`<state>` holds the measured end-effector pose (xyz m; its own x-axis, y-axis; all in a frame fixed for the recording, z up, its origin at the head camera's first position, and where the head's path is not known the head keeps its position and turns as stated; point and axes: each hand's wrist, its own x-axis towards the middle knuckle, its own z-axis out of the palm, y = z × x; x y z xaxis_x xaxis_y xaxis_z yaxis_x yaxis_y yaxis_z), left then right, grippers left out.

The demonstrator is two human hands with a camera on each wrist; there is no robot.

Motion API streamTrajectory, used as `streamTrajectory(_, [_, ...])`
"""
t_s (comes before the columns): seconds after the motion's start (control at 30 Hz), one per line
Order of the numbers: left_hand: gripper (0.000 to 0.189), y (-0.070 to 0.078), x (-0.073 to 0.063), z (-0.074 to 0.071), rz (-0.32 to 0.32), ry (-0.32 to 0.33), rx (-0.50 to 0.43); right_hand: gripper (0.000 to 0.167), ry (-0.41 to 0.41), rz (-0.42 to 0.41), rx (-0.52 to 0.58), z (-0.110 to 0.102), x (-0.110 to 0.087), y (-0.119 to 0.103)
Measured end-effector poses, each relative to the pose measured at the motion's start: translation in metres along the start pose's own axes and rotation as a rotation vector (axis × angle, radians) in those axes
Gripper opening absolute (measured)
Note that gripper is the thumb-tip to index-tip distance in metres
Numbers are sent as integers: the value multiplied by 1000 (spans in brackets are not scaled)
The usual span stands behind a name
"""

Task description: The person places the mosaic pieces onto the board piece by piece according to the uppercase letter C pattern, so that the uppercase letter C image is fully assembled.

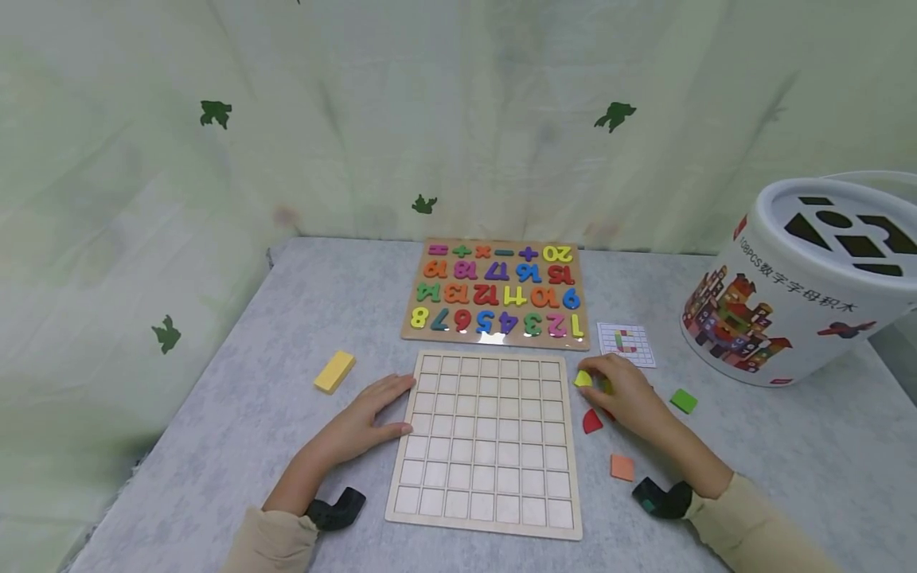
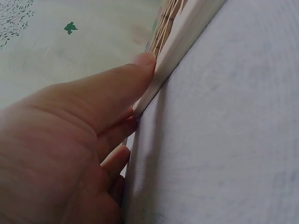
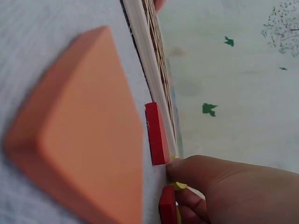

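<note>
A pale wooden grid board (image 1: 487,451) lies on the table with bare squares. My left hand (image 1: 365,422) rests against its left edge, thumb and fingers spread apart along the rim; the left wrist view shows the thumb (image 2: 126,81) touching the edge. Beyond the board's upper right corner, my right hand (image 1: 626,394) pinches a small yellow block with a curved side (image 1: 583,379) between thumb and fingers, low at the table. A red quarter-circle block (image 1: 591,421) lies just below that hand. Another yellow block (image 1: 607,387) and another red block (image 3: 167,205) are partly hidden by the hand.
An orange square block (image 1: 622,467) and a green block (image 1: 684,400) lie at the right. A pattern card (image 1: 637,356) is behind the right hand. A number puzzle board (image 1: 494,296) stretches behind the grid; a yellow block (image 1: 334,372) lies left, a white bucket (image 1: 781,318) stands right.
</note>
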<state>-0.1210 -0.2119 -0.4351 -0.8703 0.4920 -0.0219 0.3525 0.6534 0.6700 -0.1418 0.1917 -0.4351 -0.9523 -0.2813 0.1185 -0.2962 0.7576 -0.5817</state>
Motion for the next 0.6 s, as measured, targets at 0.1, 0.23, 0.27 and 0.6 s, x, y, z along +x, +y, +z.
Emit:
streamTrajectory(0.1, [71, 0, 0, 0, 3, 1, 11, 31, 2, -19, -26, -1, 0, -1])
streamTrajectory(0.23, [71, 1, 0, 0, 7, -1, 13, 33, 6, -28, -3, -3, -1, -3])
streamTrajectory(0.27, [71, 1, 0, -1, 9, -1, 12, 33, 6, -25, 23, -4, -1, -4])
streamTrajectory(0.6, [71, 2, 0, -1, -2, -2, 5, 36, -125, -49, 624, -15, 5, -26])
